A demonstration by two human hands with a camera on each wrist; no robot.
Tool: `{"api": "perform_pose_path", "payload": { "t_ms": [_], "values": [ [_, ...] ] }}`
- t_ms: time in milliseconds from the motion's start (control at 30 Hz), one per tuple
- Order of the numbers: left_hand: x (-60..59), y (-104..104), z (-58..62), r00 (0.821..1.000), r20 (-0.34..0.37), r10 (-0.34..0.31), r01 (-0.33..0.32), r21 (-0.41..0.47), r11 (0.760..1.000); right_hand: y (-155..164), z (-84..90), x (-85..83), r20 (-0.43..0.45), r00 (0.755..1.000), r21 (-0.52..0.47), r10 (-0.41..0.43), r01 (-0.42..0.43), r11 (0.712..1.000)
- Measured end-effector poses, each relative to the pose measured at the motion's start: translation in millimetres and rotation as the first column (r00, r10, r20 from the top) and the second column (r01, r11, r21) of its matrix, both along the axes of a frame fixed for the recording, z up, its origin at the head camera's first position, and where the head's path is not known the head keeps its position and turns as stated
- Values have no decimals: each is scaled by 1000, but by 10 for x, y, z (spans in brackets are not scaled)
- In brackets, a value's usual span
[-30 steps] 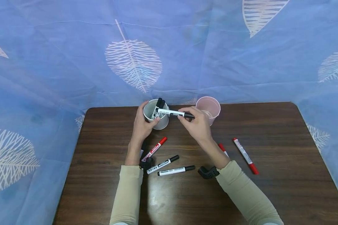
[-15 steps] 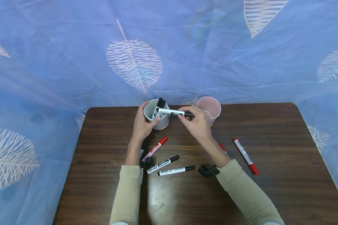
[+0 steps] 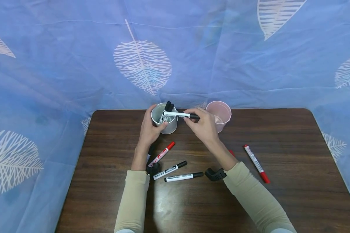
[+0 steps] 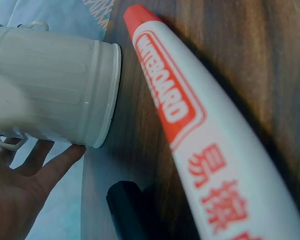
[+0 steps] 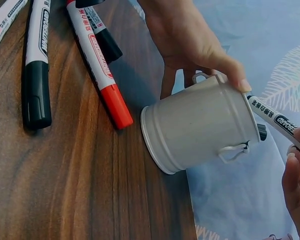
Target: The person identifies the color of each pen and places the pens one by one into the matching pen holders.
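over the last second my right hand (image 3: 202, 126) has carried the black marker (image 3: 179, 114) a little toward 12 o'clock and level, so it now lies across the rim of the white cup (image 3: 164, 118), its white end over the opening; before, it sloped down toward 3 o'clock. my head has dipped slightly, so the whole scene sits a touch lower and rightward

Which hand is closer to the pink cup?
Right. The right hand, pinching a black marker, is just beside the pink cup; the left hand grips the white cup, farther away.
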State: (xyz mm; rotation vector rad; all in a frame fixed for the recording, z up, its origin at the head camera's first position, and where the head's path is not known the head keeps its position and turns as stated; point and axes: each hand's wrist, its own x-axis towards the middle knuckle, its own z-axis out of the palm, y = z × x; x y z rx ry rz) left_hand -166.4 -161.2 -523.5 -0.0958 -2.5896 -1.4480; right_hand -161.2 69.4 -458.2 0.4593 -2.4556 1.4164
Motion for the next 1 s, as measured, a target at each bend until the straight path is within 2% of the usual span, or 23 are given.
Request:
{"api": "perform_pose_path", "payload": {
  "t_ms": [167,433,800,1000],
  "values": [
    [-11,-19,19,1000,-7,4,-5,-32,999,-13,-1,-43,-9,1000,22,5,-4,1000],
    [-19,-26,64,1000,-5,0,0,-25,1000,-57,41,-81,22,1000,60,11,-12,998],
    [13,-33,-1,1000,21,-6,6,-19,1000,-110,14,-108,35,999,82,22,-25,996],
    [-5,-27,9,1000,14,-7,8,-18,1000,-114,27,-142,55,998,87,22,-26,996]
  ]
}}
